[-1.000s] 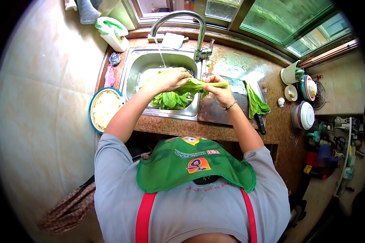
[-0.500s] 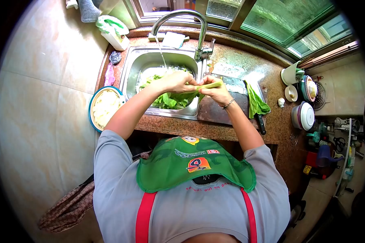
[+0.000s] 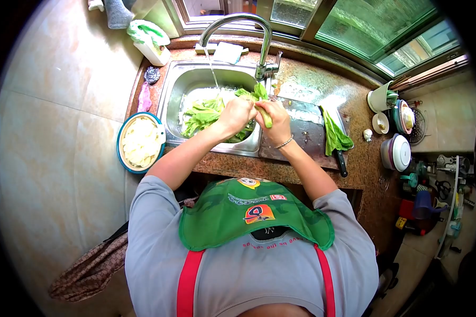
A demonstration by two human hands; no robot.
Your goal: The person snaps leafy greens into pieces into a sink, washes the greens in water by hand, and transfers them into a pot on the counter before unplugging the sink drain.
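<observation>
My right hand (image 3: 276, 122) is closed around a bunch of leafy greens (image 3: 266, 117), its pale stalk end pointing toward me and its leaves toward the faucet. My left hand (image 3: 237, 113) is closed against the same bunch, knuckles up; its fingertips are partly hidden. Both hands meet over the right side of the steel sink (image 3: 168, 108). More loose leafy greens (image 3: 202, 117) lie in the sink under my left hand. A thin stream of water runs from the curved faucet (image 3: 268, 45) into it.
To the right of the sink lies a dark cutting board (image 3: 301, 141), with a long green leaf (image 3: 333, 132) and a black-handled knife (image 3: 341, 164) at its right edge. A bowl of pale pieces (image 3: 140, 141) stands at left. Bowls (image 3: 401, 153) and a garlic bulb (image 3: 367, 134) sit far right.
The bunch has turned from lying sideways to pointing stalk end toward me, leaves away. My right hand has moved slightly left and now wraps it; my left hand has rotated, knuckles up.
</observation>
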